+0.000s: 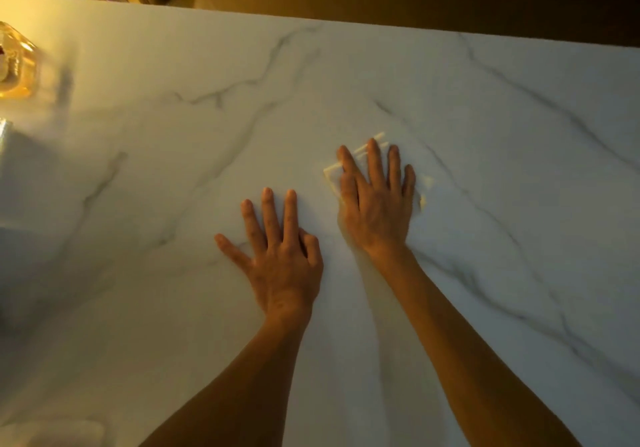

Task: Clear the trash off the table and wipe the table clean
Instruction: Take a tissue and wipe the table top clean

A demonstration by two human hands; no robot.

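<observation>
While the left hand (280, 256) lies flat mid-table (485, 107), the right hand (375, 200) presses a tissue (332, 173), fingers spread.

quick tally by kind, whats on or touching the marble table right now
hands: 2 (left hand, right hand)
white wipe, under the right hand: 1
glass bottle, far left edge of the table: 1
total: 4

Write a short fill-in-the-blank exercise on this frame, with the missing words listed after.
1. The right hand presses flat on a white ____ lying on the table.
2. The left hand rests with fingers spread on the bare ____-patterned table.
3. A clear glass container stands at the table's far ____ side.

Missing words: cloth; marble; left
</observation>
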